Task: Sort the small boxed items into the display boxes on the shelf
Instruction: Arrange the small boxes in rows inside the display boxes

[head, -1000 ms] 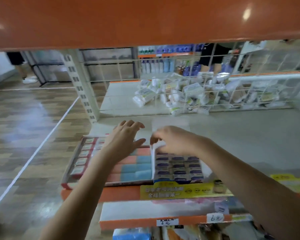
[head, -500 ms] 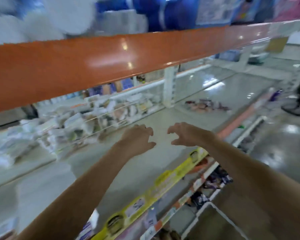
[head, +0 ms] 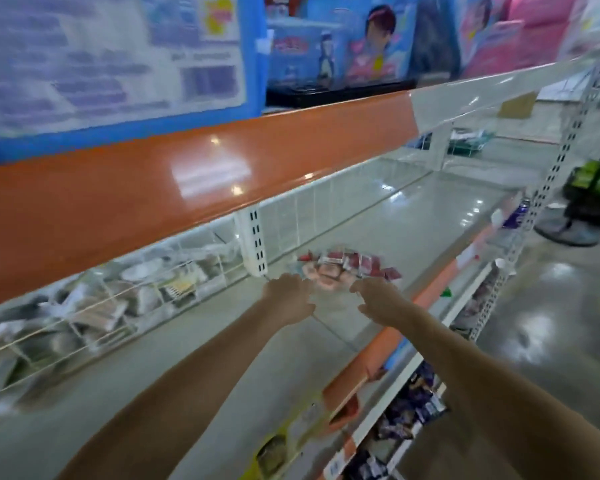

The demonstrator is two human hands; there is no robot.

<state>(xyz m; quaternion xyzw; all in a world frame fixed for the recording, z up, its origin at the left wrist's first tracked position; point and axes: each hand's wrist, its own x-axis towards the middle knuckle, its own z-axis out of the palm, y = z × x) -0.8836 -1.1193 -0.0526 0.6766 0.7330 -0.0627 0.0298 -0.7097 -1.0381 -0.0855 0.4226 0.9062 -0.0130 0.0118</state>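
Observation:
A loose pile of small red and pink boxed items (head: 347,266) lies on the pale shelf board (head: 194,362), just right of a white slotted upright (head: 255,242). My left hand (head: 288,299) and my right hand (head: 378,301) are stretched out side by side over the board, just short of the pile. Both hold nothing; their fingers are loosely bent and blurred by motion. The display boxes are out of view.
An orange shelf edge (head: 187,181) hangs low above my arms. Behind a wire fence (head: 94,306) on the left lie several white packets. Lower shelves at the right hold dark packages (head: 409,410). A fan base (head: 568,230) stands on the glossy floor.
My view has swung right along the shelf, away from the display boxes. Both empty hands have travelled with it and now reach the red and pink pile.

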